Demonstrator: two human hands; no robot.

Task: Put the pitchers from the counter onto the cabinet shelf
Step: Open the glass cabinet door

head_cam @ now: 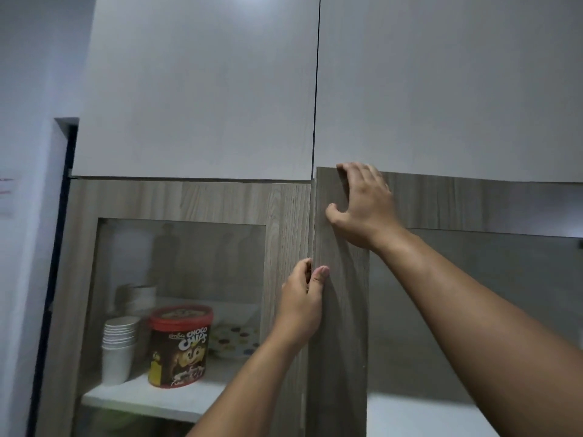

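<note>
While both of my hands work the seam between the 2 glass-fronted cabinet doors, no pitcher shows anywhere in frame, and neither does the counter; both must lie below the view. My left hand [301, 305] at center pinches the inner edge of the right door [342, 326], thumb on its face and fingers curled into the gap. My right hand [362, 205] spreads over that door's top corner, fingertips hooked on the upper edge. I judge this the opening step. Next I need to swing the door wide and then go for a pitcher. At lower left, paper cups [119, 345] and a Choco Chips tub [179, 345] already fill the shelf [151, 402].
</note>
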